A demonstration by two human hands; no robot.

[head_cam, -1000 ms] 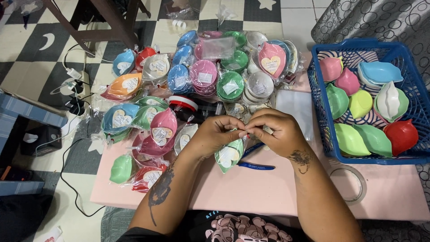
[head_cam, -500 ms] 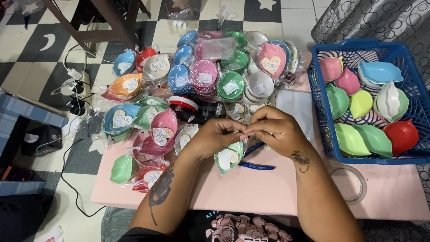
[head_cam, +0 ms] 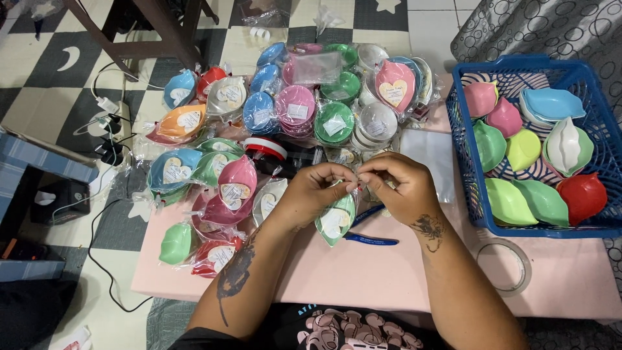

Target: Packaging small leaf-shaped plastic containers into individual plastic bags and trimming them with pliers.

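Over pink table (head_cam: 363, 272), hands' grip on wrapped green dish (head_cam: 335, 220), seemingly.

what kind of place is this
Probably a home packing spot: a low pink table on a patterned floor mat, heaped with bagged coloured dishes, and a blue basket of unwrapped ones. Both hands pinch a bagged green dish.

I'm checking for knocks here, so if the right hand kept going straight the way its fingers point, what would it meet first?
The right hand points leftward, so it would meet the left hand first. Their fingertips already pinch the top of the wrapped green dish together, with no gap showing between them.
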